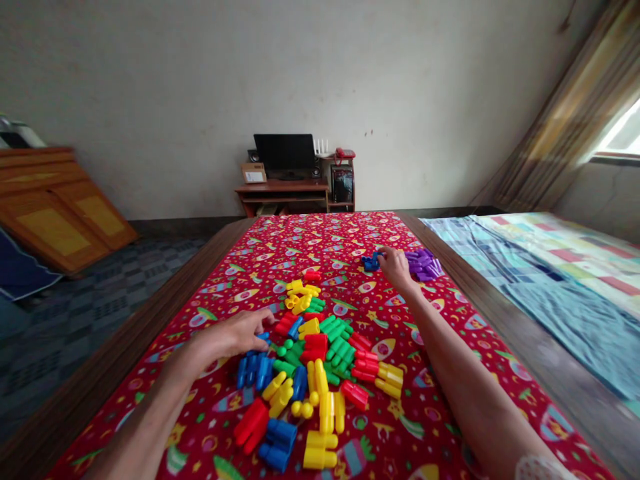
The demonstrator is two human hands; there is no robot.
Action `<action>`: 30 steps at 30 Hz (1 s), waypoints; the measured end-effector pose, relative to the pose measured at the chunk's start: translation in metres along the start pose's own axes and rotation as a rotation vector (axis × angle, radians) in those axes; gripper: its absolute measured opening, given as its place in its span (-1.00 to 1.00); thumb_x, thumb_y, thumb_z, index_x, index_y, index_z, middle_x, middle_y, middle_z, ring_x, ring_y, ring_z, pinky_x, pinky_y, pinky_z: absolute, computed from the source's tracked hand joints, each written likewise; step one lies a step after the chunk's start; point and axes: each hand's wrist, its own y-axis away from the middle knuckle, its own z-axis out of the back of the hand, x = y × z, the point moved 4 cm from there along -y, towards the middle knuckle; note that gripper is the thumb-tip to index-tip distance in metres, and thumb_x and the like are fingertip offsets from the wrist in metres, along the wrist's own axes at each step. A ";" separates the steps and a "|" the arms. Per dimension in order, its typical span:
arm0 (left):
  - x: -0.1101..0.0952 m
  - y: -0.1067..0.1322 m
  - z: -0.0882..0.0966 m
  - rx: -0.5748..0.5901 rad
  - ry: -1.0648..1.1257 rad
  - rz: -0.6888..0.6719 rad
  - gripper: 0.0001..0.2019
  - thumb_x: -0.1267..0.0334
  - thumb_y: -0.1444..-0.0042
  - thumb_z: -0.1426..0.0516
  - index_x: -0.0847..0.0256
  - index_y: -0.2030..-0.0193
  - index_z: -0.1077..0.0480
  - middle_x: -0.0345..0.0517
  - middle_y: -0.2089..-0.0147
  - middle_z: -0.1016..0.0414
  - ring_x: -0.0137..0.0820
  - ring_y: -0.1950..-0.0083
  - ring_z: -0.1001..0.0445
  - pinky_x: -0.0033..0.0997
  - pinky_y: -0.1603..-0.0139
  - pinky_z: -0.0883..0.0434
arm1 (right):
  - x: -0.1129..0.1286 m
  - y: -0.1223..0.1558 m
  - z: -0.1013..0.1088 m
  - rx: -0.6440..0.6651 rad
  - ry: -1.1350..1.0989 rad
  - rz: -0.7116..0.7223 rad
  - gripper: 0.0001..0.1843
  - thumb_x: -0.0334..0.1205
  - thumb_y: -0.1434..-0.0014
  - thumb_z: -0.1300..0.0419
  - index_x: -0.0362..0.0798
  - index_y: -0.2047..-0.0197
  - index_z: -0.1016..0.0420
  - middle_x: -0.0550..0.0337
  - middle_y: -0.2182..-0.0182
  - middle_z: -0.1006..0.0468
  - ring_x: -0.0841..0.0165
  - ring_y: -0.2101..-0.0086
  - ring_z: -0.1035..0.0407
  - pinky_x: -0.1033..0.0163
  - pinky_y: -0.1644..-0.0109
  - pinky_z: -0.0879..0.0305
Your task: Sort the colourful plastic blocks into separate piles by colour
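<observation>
Watching over my remote feed, I see the left hand (233,335) half-curled, its fingertips at a blue stud block (263,339); I cannot tell whether it grips. Mid-table, on a red printed cloth (210,407), lies a scattered heap of multicoloured interlocking blocks (310,360). Farther right, the right hand (395,267) closes narrowly against a small blue cluster (371,262), just beside a purple pile (424,265).

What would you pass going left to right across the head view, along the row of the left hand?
left hand → blue blocks → green blocks → red blocks → yellow blocks → right forearm → bedsheet
</observation>
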 end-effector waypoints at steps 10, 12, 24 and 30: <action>-0.042 -0.007 0.031 -0.359 0.484 -0.106 -0.52 0.01 0.30 -0.32 0.20 0.21 -0.45 -0.09 0.24 -0.58 -0.20 0.18 -0.57 -0.22 0.18 -0.53 | 0.032 0.005 0.016 0.037 -0.100 0.170 -0.66 -0.31 -0.27 0.01 -0.12 0.25 -0.61 0.06 0.38 -0.58 0.32 0.34 -0.40 0.31 0.26 -0.16; -0.056 -0.006 0.025 -0.405 0.565 -0.123 -0.47 -0.01 0.30 -0.34 0.20 0.16 -0.43 -0.08 0.22 -0.58 -0.20 0.15 -0.57 -0.17 0.13 -0.54 | 0.064 0.020 0.020 0.121 -0.293 0.375 -0.66 -0.25 -0.30 -0.01 -0.15 0.23 -0.61 0.13 0.41 -0.57 0.37 0.38 -0.38 0.34 0.30 -0.15; -0.079 -0.003 0.003 -0.403 0.366 -0.259 -0.65 0.07 -0.02 -0.17 0.19 0.08 -0.44 -0.02 0.12 -0.59 -0.23 0.17 -0.58 -0.22 0.16 -0.55 | 0.079 0.028 0.018 0.075 -0.221 0.388 -0.74 -0.26 -0.27 -0.07 -0.09 0.17 -0.61 0.16 0.43 -0.59 0.40 0.42 -0.40 0.36 0.33 -0.13; -0.095 0.007 -0.010 -0.249 0.004 -0.291 -0.78 0.28 -0.02 -0.13 0.12 0.19 -0.53 -0.08 0.12 -0.61 -0.23 0.10 -0.55 -0.28 0.00 -0.46 | 0.004 0.001 0.008 0.037 0.167 -0.017 -0.65 -0.29 -0.31 0.04 -0.06 0.06 -0.57 -0.09 0.24 -0.60 0.17 0.19 -0.48 0.22 0.20 -0.22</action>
